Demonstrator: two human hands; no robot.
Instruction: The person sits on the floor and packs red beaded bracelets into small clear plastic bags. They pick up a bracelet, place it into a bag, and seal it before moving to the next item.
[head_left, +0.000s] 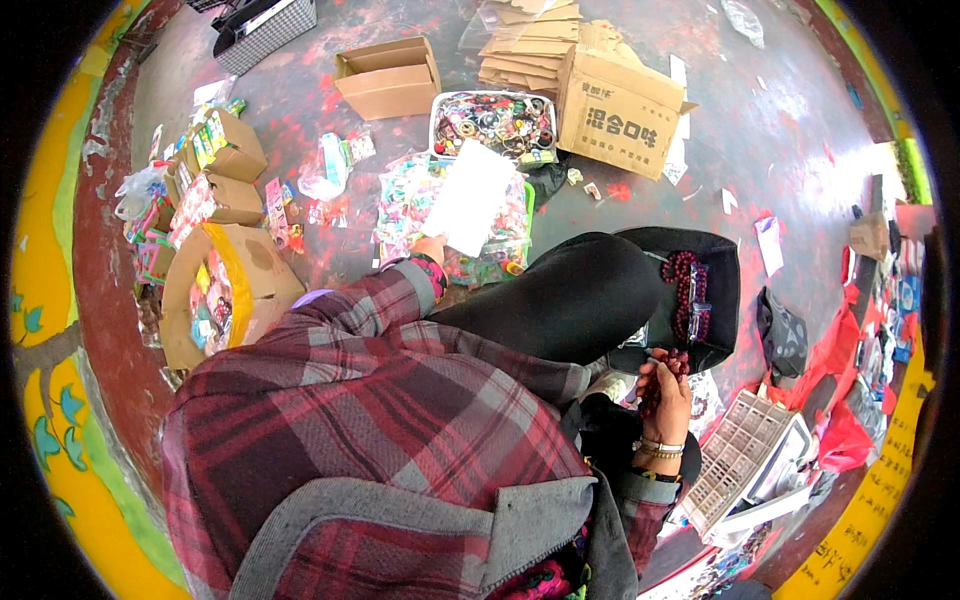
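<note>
My left hand reaches forward from a plaid sleeve and grips the lower edge of a flat white packet. It holds the packet over a green basket piled with small colourful items. My right hand, with a bracelet and a watch at the wrist, is closed on a string of dark red beads beside my black-clad knee. Just beyond that hand, more dark red bead strings lie in a black cloth bag.
A clear tray of colourful rings stands behind the basket. Cardboard boxes lie around: a large one, an open one, and several at the left holding colourful packets. A white compartment tray and red bags sit at the right.
</note>
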